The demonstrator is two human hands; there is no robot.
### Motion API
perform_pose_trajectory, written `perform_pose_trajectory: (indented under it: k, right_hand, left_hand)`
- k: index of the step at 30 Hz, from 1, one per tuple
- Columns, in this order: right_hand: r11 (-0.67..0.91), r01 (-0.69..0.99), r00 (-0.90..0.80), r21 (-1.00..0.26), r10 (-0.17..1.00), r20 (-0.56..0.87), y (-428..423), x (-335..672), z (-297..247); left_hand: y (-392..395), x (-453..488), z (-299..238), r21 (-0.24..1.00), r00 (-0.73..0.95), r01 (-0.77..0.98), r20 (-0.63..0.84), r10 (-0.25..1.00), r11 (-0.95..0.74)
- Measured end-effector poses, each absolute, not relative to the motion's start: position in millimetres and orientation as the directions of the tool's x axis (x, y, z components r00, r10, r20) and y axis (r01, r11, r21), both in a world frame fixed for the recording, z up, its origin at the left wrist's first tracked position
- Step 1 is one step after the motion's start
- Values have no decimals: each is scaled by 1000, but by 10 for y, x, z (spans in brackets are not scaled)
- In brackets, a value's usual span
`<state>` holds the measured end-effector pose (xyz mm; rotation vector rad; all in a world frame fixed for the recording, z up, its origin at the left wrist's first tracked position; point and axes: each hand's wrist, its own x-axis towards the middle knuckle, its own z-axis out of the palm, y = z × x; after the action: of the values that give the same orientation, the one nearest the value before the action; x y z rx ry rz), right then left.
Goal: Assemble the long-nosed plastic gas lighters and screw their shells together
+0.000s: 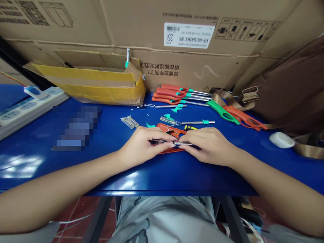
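One rod (183, 143), lying left-to-right over the shell (164, 128): your left hand (141, 145) pinches its left end, your right hand (211, 145) pinches farther along.

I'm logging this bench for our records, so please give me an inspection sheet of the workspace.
Surface: blue tabletop, glossy, reflecting light at left.
Job's things: slim metal part, above an orange shell.
Clutter: piled orange lighters, green lighter, clear plastic parts, yellow-taped box, white rounded object; one blurred item, unidentifiable.
Hands: left hand and right hand both hold the metal part with their fingertips.
Cables: plug on a white power strip; white cables below table height.
Surroundings: large cardboard behind, brown fabric at right.
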<state>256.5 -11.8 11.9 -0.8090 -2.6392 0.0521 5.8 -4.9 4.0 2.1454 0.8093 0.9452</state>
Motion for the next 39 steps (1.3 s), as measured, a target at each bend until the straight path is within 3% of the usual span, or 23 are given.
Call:
perform_pose_trajectory:
  k: [8, 18, 26, 33, 39]
  right_hand:
    - [854, 505, -794, -125, 517, 321, -119, 2560, 86]
    - [881, 473, -817, -28, 450, 360, -121, 2544, 92]
    - [906, 423, -846, 37, 379, 375, -117, 2563, 87]
    - [908, 415, -847, 54, 364, 388, -131, 2545, 90]
    - [901, 405, -859, 152, 319, 400, -156, 2533, 99]
  left_hand:
    - [-54, 58, 22, 762, 563, 298, 346, 750, -575]
    - [-54, 57, 19, 680, 608, 254, 440, 661, -688]
    - [-60, 58, 35, 780, 619, 285, 293, 728, -556]
    - [-63, 51, 52, 776, 645, 277, 287, 708, -567]
    - [-74, 64, 72, 828, 641, 300, 193, 743, -474]
